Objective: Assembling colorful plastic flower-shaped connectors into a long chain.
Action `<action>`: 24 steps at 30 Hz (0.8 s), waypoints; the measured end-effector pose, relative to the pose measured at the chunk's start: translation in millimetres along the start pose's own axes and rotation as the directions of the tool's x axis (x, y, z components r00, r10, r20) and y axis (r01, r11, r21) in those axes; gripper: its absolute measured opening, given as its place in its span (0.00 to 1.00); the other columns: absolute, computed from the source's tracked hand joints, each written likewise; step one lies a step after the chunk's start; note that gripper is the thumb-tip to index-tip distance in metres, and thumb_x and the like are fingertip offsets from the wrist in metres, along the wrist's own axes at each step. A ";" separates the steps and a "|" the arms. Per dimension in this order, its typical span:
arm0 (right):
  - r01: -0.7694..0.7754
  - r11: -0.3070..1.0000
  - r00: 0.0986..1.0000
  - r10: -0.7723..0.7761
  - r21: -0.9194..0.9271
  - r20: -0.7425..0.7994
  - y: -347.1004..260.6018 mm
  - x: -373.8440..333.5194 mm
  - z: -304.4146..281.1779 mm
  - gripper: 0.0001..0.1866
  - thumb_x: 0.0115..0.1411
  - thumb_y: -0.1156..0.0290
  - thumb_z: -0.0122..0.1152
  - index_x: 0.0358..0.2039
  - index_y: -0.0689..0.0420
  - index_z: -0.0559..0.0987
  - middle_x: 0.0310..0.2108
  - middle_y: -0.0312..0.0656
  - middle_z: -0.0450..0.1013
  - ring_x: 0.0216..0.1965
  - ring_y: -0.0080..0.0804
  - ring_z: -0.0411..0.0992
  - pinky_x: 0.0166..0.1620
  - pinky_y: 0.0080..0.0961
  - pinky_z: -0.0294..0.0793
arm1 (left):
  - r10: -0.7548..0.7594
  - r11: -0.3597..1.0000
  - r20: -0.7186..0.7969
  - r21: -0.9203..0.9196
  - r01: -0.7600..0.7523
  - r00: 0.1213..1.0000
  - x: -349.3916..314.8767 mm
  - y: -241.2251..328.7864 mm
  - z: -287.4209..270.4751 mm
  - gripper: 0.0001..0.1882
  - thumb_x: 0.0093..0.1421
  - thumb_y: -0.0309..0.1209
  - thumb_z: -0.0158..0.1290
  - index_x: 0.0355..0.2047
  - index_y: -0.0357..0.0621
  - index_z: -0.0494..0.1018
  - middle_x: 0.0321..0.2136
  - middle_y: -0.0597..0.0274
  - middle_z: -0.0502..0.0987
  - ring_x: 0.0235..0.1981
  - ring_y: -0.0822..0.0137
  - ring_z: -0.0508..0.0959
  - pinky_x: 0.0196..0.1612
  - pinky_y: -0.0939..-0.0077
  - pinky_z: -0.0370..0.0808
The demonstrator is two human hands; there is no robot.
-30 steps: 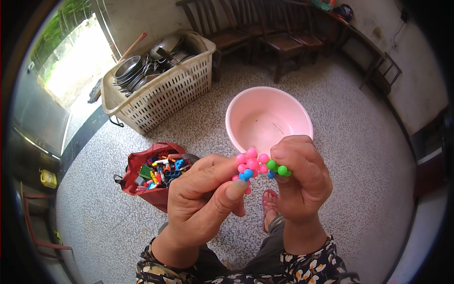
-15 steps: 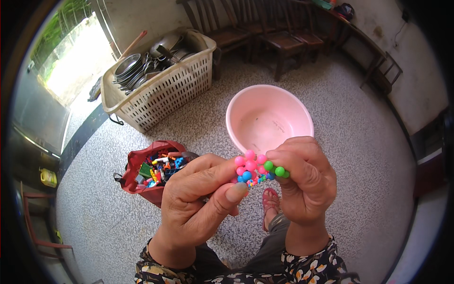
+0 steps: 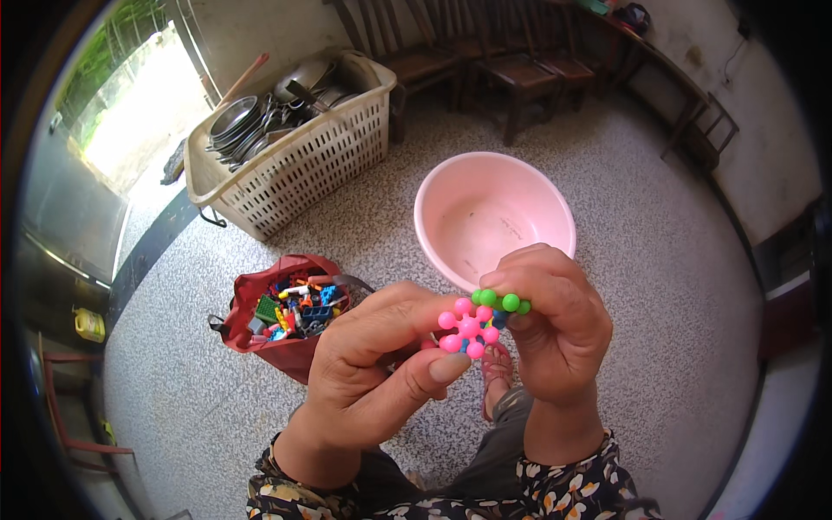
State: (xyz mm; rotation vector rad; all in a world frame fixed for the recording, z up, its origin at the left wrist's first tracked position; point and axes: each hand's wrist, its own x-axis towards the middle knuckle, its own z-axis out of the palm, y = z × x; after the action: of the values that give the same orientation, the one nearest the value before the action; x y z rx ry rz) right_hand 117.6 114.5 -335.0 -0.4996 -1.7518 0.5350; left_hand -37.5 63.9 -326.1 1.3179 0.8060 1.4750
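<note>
Joining of small plastic pieces appears to be the step in hand. A pink knobbed connector piece (image 3: pixel 469 328), star-shaped with ball ends, is held up in the middle of the view, near the person, between both hands. It is pinched by the left hand (image 3: pixel 374 364), whose thumb and curled fingers are closed about its left side. A green knobbed piece (image 3: pixel 501 302) is gripped by the right hand (image 3: pixel 555 334), closed over it from the right, so that only the green balls show past the fingertips. The green piece is seen touching the upper right of the pink one; a blue part is glimpsed behind, though its shape cannot be told.

On the speckled floor below, a red bag of mixed coloured toy pieces (image 3: pixel 290 312) lies to the left, a pink plastic basin (image 3: pixel 494 212) stands farther off, and a cream slatted basket of metal dishes (image 3: pixel 295 156) stands at the far left.

As a judgement, the next move calls for the pieces to be aligned and pressed firmly together, with the grip kept steady.
</note>
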 end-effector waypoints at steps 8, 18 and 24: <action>-0.277 0.840 0.945 0.325 0.468 -0.025 -5.1 -13.8 20.1 0.11 0.61 0.74 0.44 0.42 0.64 0.68 0.35 0.39 0.69 0.35 0.20 0.66 0.38 0.16 0.66 | -0.146 0.969 0.085 -0.190 0.160 0.986 -0.9 -3.4 -4.4 0.16 0.54 0.30 0.52 0.41 0.33 0.68 0.29 0.58 0.72 0.22 0.76 0.71 0.22 0.87 0.69; -0.438 0.690 0.866 0.497 0.577 0.063 -6.9 -15.4 21.3 0.15 0.62 0.67 0.42 0.46 0.63 0.65 0.33 0.37 0.66 0.33 0.17 0.64 0.36 0.13 0.64 | -0.194 0.932 0.115 -0.287 0.220 0.974 -0.9 -13.1 -1.8 0.17 0.55 0.26 0.52 0.45 0.35 0.66 0.34 0.58 0.73 0.28 0.77 0.73 0.25 0.89 0.70; -0.321 0.802 0.937 0.345 0.504 0.048 -0.8 -12.9 24.4 0.16 0.56 0.71 0.54 0.43 0.64 0.69 0.32 0.39 0.68 0.31 0.18 0.65 0.35 0.15 0.65 | -0.159 0.961 0.098 -0.213 0.177 0.982 -1.7 -11.3 -6.3 0.16 0.54 0.23 0.52 0.44 0.33 0.68 0.34 0.57 0.73 0.28 0.77 0.72 0.25 0.88 0.70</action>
State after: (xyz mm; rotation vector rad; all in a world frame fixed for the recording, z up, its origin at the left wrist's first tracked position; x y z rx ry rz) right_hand 96.8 104.0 -349.9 -0.4382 -1.4020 1.1907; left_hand -41.1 66.7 -338.3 1.1057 0.6637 1.3273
